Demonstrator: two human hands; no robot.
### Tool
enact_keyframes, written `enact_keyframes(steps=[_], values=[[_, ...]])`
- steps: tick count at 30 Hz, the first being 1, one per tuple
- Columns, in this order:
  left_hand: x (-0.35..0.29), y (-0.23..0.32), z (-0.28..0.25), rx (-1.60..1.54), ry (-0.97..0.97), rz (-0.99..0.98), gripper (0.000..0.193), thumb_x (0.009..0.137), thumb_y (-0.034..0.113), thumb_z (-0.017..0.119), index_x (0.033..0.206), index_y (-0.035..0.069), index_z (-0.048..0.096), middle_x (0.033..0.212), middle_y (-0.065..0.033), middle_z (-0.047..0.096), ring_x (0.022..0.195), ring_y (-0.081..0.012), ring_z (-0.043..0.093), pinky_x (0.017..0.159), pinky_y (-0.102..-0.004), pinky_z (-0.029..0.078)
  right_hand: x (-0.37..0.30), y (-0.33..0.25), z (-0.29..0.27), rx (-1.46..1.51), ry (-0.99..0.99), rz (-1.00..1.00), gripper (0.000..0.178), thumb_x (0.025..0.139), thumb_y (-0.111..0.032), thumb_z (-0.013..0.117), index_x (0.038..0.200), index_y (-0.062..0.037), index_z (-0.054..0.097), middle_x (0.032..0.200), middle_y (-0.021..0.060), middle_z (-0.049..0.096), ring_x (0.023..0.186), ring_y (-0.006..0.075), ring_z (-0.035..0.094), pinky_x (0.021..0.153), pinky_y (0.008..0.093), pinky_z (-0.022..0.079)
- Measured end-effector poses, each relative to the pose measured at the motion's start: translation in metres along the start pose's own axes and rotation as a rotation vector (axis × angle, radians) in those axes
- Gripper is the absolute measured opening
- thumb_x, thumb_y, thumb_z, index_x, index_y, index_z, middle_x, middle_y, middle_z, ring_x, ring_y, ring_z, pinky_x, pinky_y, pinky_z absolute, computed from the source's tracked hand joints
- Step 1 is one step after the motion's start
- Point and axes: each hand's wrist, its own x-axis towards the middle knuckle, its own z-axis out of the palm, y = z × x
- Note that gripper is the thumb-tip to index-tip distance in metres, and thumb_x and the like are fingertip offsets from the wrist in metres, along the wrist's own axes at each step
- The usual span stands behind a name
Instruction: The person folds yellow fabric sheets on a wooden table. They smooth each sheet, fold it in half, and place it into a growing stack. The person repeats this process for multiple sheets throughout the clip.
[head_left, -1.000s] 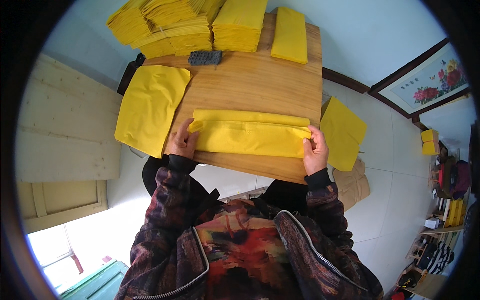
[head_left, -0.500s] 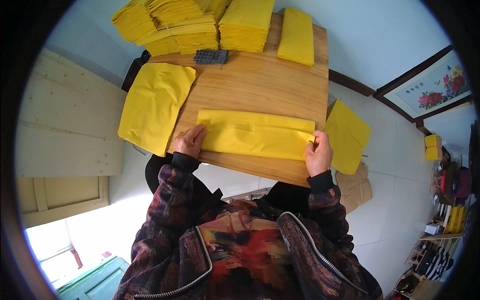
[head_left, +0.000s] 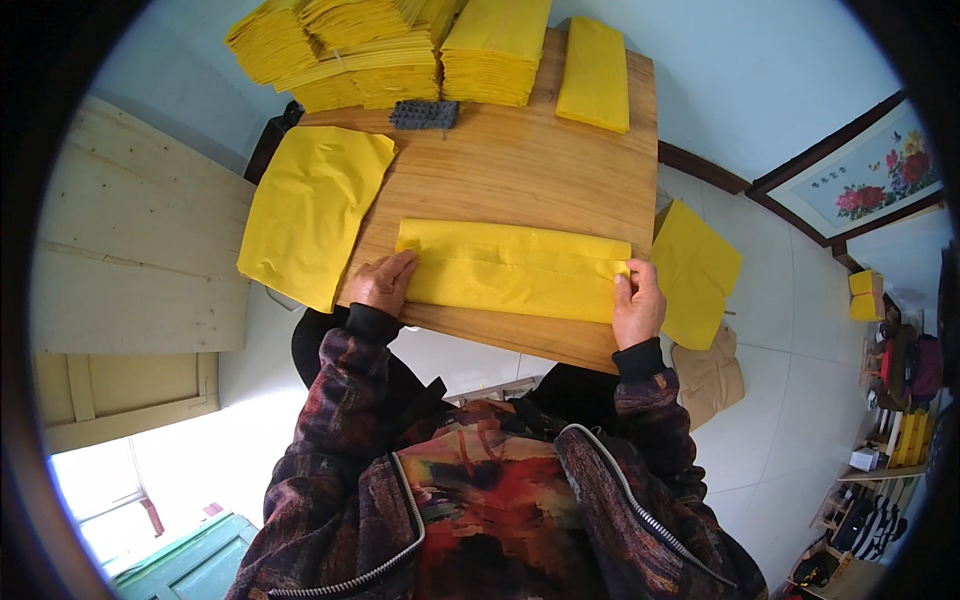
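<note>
A yellow sheet [head_left: 512,280], looking like cloth or paper, lies folded into a long strip along the near edge of the wooden table [head_left: 500,160]. At its left end, my left hand [head_left: 384,283] pinches the edge between thumb and fingers. My right hand [head_left: 640,303] grips the opposite end, thumb on top, fingers partly hidden. A wider, creased yellow piece [head_left: 312,215] lies left of my left hand, overhanging the table's edge. Just past my right hand, another yellow piece [head_left: 697,270] sits lower down beside the table.
Tall stacks of folded yellow pieces [head_left: 492,62] line the table's far side, with a single flatter pile [head_left: 594,75] to their right. In front of the stacks is a dark grey knobbly block [head_left: 424,114]. Brown paper-like material [head_left: 710,380] lies low at right.
The strip's upper layer now lies flatter, with its crease near the right end smoothed. Both hands keep nearly the same places at its ends.
</note>
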Motion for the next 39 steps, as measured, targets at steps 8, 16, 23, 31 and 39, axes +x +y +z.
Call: enact_keyframes(steps=[8,16,23,31,39], values=[[0.000,0.004,-0.003,0.012,-0.077,-0.055,0.016,0.085,0.015,0.067,0.097,0.005,0.069,0.090,-0.0165,0.069,0.083,-0.0332,0.066,0.072,-0.0379,0.053,0.003,0.002,0.003,-0.043,-0.013,0.023,0.022,0.085,-0.007,0.064,0.104,-0.0090,0.055,0.086,0.0171,0.064,0.079,0.0354,0.063,0.065,0.0424,0.049],[-0.002,-0.003,0.003,0.006,0.014,0.028,0.016,0.085,0.020,0.065,0.098,0.011,0.068,0.080,-0.0082,0.067,0.073,-0.0294,0.064,0.065,-0.0393,0.050,0.005,0.005,0.004,-0.099,-0.042,0.046,0.023,0.085,-0.009,0.064,0.105,-0.0095,0.054,0.091,0.0183,0.065,0.083,0.0380,0.062,0.068,0.0443,0.048],[-0.004,-0.006,0.006,0.059,0.004,0.011,0.017,0.085,0.022,0.065,0.099,0.014,0.069,0.081,-0.0074,0.068,0.070,-0.0295,0.064,0.064,-0.0396,0.049,0.006,0.002,0.004,-0.245,-0.071,-0.026,0.019,0.085,-0.011,0.063,0.101,-0.0101,0.054,0.095,0.0155,0.063,0.087,0.0381,0.060,0.069,0.0465,0.047],[-0.003,-0.007,0.011,0.110,0.035,0.009,0.015,0.085,0.023,0.067,0.097,0.013,0.069,0.084,-0.0087,0.069,0.074,-0.0296,0.065,0.066,-0.0389,0.049,0.006,-0.003,-0.001,-0.365,-0.088,0.027,0.021,0.086,-0.024,0.064,0.096,-0.0090,0.053,0.096,0.0126,0.062,0.085,0.0368,0.061,0.067,0.0481,0.048],[-0.001,-0.013,0.016,0.116,0.043,0.007,0.018,0.086,0.025,0.066,0.099,0.014,0.070,0.087,-0.0085,0.070,0.075,-0.0307,0.065,0.068,-0.0399,0.050,0.017,0.030,-0.011,0.082,-0.013,0.109,0.024,0.085,-0.025,0.068,0.092,-0.0043,0.057,0.078,0.0086,0.060,0.068,0.0248,0.060,0.059,0.0404,0.048]])
